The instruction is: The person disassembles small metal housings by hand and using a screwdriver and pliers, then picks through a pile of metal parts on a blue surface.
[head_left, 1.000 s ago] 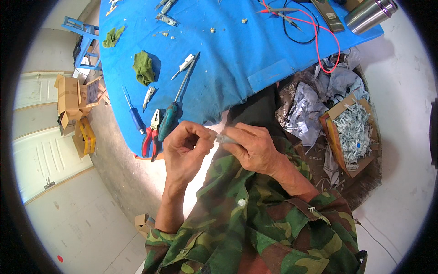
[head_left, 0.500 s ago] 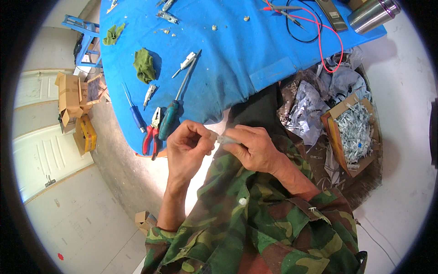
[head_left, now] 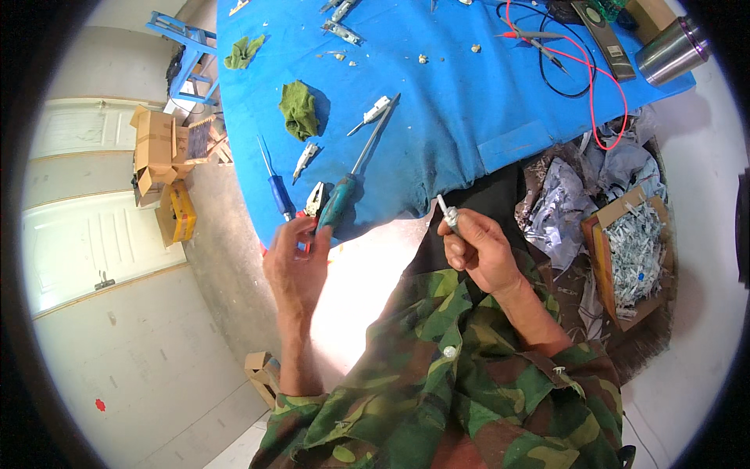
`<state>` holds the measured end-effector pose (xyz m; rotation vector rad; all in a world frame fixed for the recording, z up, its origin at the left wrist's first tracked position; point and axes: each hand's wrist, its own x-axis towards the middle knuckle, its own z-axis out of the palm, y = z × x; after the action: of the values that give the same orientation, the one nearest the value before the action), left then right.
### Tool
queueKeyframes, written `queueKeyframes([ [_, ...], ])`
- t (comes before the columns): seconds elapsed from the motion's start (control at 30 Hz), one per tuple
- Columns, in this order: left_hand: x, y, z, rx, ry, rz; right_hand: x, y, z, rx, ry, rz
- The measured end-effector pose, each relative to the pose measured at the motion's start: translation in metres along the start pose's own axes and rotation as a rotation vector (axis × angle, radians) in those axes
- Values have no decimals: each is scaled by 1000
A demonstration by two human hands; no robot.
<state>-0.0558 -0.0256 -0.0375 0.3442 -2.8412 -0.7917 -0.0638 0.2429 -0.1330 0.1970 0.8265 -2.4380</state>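
My left hand (head_left: pixel 295 262) is over the near left edge of the blue-covered table (head_left: pixel 437 109), fingers bent and apart. It partly covers the red-handled pliers (head_left: pixel 314 200), whose jaws show beyond the fingertips; whether it touches them I cannot tell. Close beside lie a screwdriver with a teal handle (head_left: pixel 337 202) and a thin blue-handled screwdriver (head_left: pixel 279 195). In front of the table, my right hand (head_left: pixel 486 248) pinches a small grey-white plastic part (head_left: pixel 448 213) with a pale pin pointing up. Its lower portion is hidden by the fingers.
Farther back are a green cloth (head_left: pixel 299 109), two pale small assemblies, red and black test leads (head_left: pixel 590 74) and a steel flask (head_left: pixel 672 51). At right, a carton of pale small pieces (head_left: pixel 634 250) stands beside grey plastic bags (head_left: pixel 558 203).
My left hand has come away from the small part and moved to the pliers. My right hand, still holding the part, has shifted right. The view has swung left.
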Motion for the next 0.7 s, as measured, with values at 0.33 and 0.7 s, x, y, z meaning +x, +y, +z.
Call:
queueKeyframes([
  [0.33, -11, -60, -17, 525, -171, 8, 2, 3, -6, 232, -100, 131],
  [0.7, -33, -71, -36, -83, -305, -331, -1, 0, -2, 207, -188, 82],
])
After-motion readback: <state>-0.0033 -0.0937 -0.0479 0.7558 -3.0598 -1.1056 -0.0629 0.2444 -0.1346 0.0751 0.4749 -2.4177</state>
